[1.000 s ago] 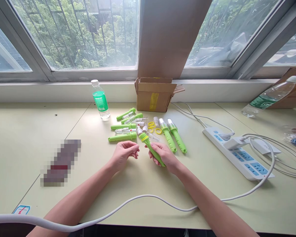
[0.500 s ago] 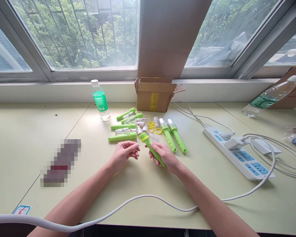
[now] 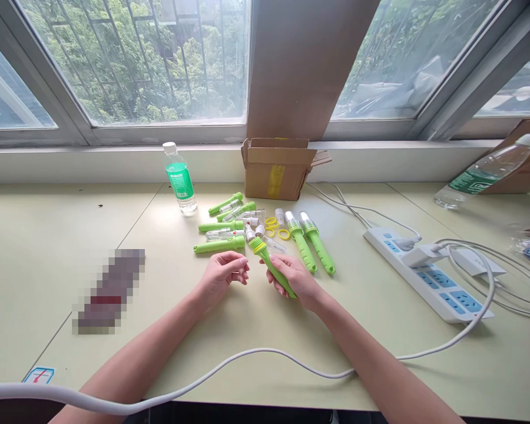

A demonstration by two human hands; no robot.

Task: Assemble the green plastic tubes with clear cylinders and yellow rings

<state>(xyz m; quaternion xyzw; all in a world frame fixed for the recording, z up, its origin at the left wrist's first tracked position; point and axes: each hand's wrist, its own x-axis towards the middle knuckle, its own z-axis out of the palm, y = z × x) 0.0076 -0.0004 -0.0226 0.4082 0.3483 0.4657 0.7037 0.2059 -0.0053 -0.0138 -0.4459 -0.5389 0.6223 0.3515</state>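
My right hand (image 3: 294,277) is wrapped around a green plastic handle (image 3: 271,263), which tilts up to the left and has a yellow ring below its threaded end. To its left, my left hand (image 3: 224,274) is apart from the handle, with curled fingers and the thumb close to them; nothing shows between them. Beyond the hands lie several loose green handles (image 3: 219,245), clear plastic tubes (image 3: 274,245), small white-and-clear pieces (image 3: 280,217) and yellow rings (image 3: 284,235). Two green handles with clear caps (image 3: 317,242) lie to the right.
A water bottle (image 3: 179,179) and an open cardboard box (image 3: 274,174) stand behind the parts. On the right are a power strip (image 3: 424,277) with plugs and cables, and another bottle (image 3: 477,176). A white cable (image 3: 256,351) crosses in front of me. A pixelated object (image 3: 110,294) lies left.
My left hand has shifted very slightly left. My right hand still holds the green handle in the same place, and the parts on the table have not moved.
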